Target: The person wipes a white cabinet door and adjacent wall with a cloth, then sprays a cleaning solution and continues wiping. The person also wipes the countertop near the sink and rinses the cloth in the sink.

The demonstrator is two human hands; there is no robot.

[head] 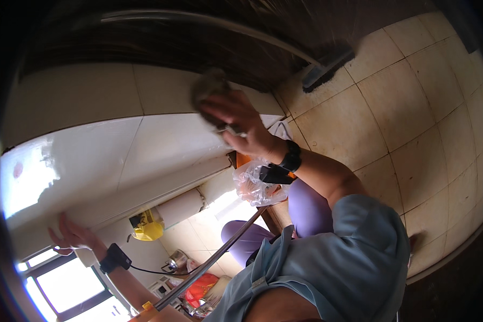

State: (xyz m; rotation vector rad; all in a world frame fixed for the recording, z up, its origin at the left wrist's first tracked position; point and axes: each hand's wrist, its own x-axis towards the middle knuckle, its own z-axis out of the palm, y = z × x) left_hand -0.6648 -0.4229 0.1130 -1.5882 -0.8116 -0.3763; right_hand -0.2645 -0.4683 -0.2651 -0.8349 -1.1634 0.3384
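My right hand (237, 120) is raised at upper centre, its fingers closed on a dark, crumpled cloth (211, 94) that is blurred. Behind it runs a glossy white tiled surface (92, 149) with a darker tiled band. At lower left, my left hand (74, 237) has its fingers spread and appears to hold nothing; its fingertips are near the pale edge of that surface, and contact cannot be told. A metal pole (213, 257) with an orange end crosses in front of my body. A clear plastic bag (253, 185) lies below my right forearm.
A broom (326, 72) rests on the tiled floor (370, 112) at upper right. A yellow bag (149, 227) hangs at left centre. A metal kettle (178, 259) and a red bag (200, 287) are lower down, near a bright window (70, 283).
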